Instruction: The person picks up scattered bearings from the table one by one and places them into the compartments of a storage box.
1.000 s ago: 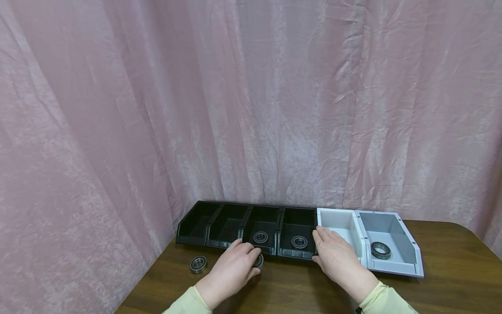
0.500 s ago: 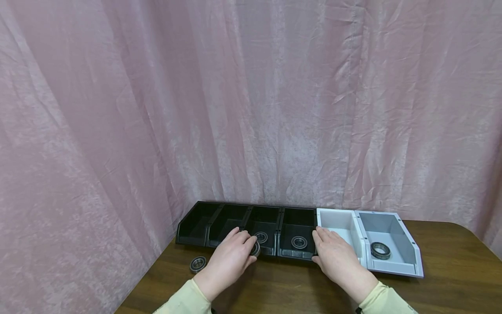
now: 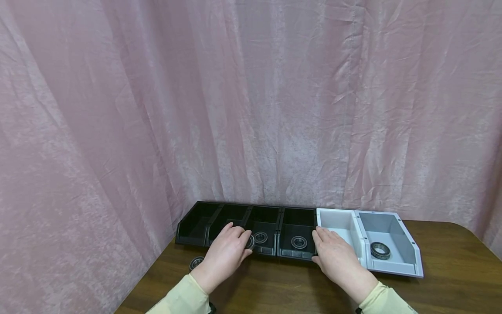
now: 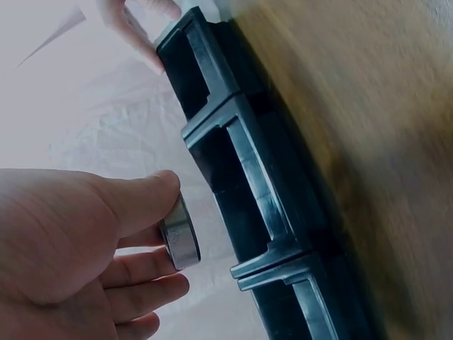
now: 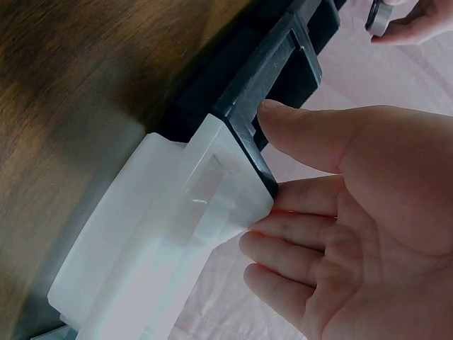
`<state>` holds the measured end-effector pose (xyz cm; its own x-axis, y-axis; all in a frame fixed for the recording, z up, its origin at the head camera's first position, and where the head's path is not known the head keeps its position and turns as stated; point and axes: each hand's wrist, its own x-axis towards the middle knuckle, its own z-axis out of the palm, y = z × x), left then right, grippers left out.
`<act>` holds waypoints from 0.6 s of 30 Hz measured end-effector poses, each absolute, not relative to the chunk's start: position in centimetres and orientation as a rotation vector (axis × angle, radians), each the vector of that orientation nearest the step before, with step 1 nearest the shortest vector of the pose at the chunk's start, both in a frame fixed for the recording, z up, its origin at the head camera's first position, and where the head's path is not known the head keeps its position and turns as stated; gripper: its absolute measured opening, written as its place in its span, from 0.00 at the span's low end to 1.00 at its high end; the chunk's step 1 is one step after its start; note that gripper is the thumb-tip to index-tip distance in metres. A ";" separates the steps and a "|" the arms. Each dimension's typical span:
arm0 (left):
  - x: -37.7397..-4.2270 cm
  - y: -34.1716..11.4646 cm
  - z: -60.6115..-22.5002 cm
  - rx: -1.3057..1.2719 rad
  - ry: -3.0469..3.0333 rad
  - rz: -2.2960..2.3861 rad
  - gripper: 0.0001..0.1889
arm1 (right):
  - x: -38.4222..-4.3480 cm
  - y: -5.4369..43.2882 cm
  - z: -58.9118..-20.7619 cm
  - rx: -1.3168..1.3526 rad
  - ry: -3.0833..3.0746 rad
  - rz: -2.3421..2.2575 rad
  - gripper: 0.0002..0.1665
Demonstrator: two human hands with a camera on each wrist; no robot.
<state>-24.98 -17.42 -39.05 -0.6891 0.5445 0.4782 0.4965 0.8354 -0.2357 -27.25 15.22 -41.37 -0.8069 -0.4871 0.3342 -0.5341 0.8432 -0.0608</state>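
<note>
My left hand (image 3: 226, 253) pinches a ball bearing (image 4: 182, 237) between thumb and fingers, above the front of the black bins. In the head view that bearing is partly covered by the fingers. Another bearing (image 3: 260, 237) lies in the third black bin (image 3: 259, 251) from the left, and one more bearing (image 3: 299, 242) in the fourth black bin (image 3: 296, 254). My right hand (image 3: 336, 255) rests, fingers fairly straight, where the fourth black bin meets the white bin (image 3: 337, 212). In the right wrist view its thumb touches the black rim.
A larger bearing (image 3: 380, 250) lies in the grey bin (image 3: 408, 266) at the row's right end. Left of my left hand, a loose bearing (image 3: 196, 263) on the wooden table (image 3: 290, 290) is partly hidden. A pink curtain (image 3: 251, 109) hangs behind.
My left hand has lifted the bearing from near the bins' front edge and carried it up and slightly left, now covering part of the loose bearing. My right hand stays put.
</note>
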 end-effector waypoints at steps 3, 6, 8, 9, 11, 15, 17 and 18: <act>-25.3 -17.6 -39.0 -0.748 -2.473 0.117 0.26 | -27.2 15.2 -41.4 0.770 -2.716 0.221 0.40; -25.7 -17.9 -38.9 -0.745 -2.453 0.102 0.26 | -27.2 15.2 -41.4 0.770 -2.715 0.221 0.40; -25.9 -18.1 -38.8 -0.747 -2.428 0.095 0.26 | -27.2 15.2 -41.4 0.770 -2.713 0.221 0.40; -26.0 -18.2 -38.8 -0.746 -2.414 0.097 0.26 | -27.2 15.2 -41.4 0.770 -2.711 0.220 0.40; -26.2 -18.3 -38.9 -0.741 -2.400 0.102 0.27 | -27.2 15.2 -41.4 0.771 -2.710 0.219 0.40; -26.6 -18.6 -38.9 -0.714 -2.407 0.115 0.27 | -27.2 15.3 -41.4 0.774 -2.711 0.219 0.40; -26.9 -18.7 -38.9 -0.703 -2.415 0.112 0.27 | -27.2 15.3 -41.4 0.773 -2.712 0.220 0.40; -27.0 -18.8 -38.8 -0.698 -2.418 0.111 0.27 | -27.2 15.3 -41.4 0.773 -2.712 0.219 0.40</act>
